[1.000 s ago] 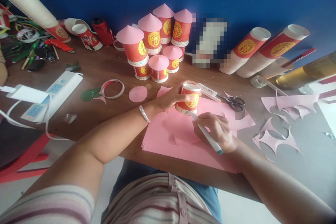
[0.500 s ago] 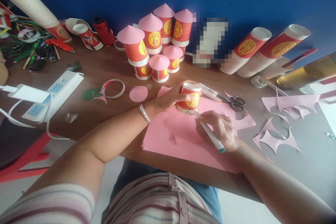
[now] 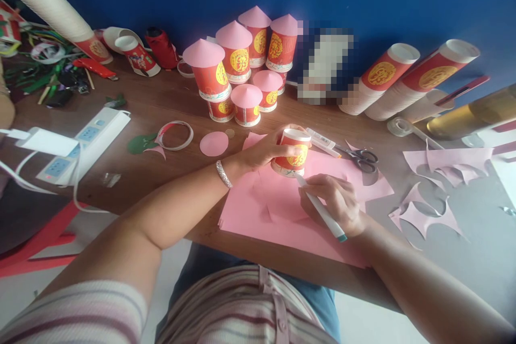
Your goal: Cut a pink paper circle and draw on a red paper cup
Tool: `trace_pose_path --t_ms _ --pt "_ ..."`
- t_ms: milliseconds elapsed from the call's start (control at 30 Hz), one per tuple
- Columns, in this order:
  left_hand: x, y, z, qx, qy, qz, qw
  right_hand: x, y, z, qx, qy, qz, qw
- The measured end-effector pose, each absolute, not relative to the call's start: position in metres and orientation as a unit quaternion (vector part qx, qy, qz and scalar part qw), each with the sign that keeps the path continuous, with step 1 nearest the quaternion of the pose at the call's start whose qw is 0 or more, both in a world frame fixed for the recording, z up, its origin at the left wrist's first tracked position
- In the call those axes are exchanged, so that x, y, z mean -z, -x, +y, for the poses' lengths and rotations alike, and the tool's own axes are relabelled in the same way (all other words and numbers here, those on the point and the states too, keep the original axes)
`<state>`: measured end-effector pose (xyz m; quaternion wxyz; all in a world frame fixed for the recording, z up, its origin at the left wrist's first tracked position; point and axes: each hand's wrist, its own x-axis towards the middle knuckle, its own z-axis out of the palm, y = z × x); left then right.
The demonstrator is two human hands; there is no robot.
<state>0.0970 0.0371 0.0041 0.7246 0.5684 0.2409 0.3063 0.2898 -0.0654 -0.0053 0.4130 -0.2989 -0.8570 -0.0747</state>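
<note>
My left hand (image 3: 260, 151) grips a red paper cup (image 3: 293, 153) with a gold emblem, set upside down on a stack of pink paper (image 3: 282, 209). My right hand (image 3: 336, 201) holds a white pen with a teal end (image 3: 320, 208), its tip touching the paper at the cup's rim. A cut pink paper circle (image 3: 213, 143) lies left of the sheet. Scissors (image 3: 360, 157) and a glue stick (image 3: 320, 141) rest just behind the cup.
Several red cups with pink cone lids (image 3: 237, 72) stand at the back by the blue wall. Cup stacks (image 3: 407, 83) lie at right, another stack (image 3: 52, 13) at left. A power strip (image 3: 80, 145), a tape ring (image 3: 174, 136) and pink scraps (image 3: 435, 188) surround the paper.
My right hand with the pen shifted slightly along the cup's rim on the pink paper. My left hand keeps the cup in place.
</note>
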Motion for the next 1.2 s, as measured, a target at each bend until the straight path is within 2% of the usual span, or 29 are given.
trace_pose_path --t_ms 900,1200 --pt "0.002 -0.102 0.040 -0.326 -0.611 0.203 0.692 0.008 -0.290 -0.061 0.071 0.308 -0.859 0.403" --pt "0.003 -0.101 0.039 -0.319 -0.588 0.213 0.712 0.002 -0.290 -0.064 0.051 0.261 -0.877 0.400"
